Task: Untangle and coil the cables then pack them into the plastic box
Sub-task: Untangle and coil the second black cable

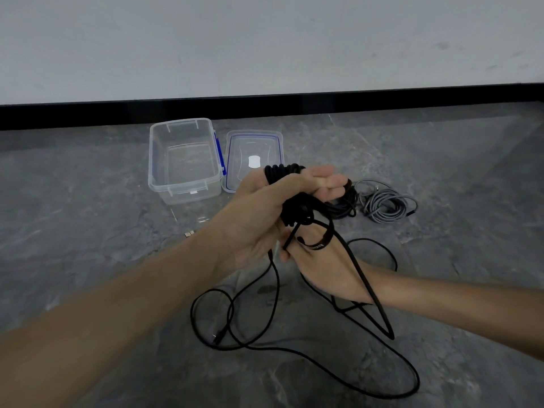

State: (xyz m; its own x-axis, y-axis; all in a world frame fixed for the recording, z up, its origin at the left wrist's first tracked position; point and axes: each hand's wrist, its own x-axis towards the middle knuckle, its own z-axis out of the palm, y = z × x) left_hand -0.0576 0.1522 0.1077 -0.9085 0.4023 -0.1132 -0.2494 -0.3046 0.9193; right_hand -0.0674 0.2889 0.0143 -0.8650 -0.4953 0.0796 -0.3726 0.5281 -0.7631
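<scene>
I'm about midway: a grey coil (pixel 385 207) and a black coil (pixel 344 206) lie finished on the floor (pixel 88 201) beside the lid (pixel 265 148), but the plastic box (pixel 188 195) is empty, so nothing is packed yet. The black cable (pixel 282 172) is partly wound round my left hand (pixel 259 210), whose fingers curl over the turns; much of it trails loose below. My right hand (pixel 326 269), just underneath, pinches a strand, I think for the next turn.

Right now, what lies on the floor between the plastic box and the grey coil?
Head view: the lid, then a black coil next to the grey coil.
</scene>
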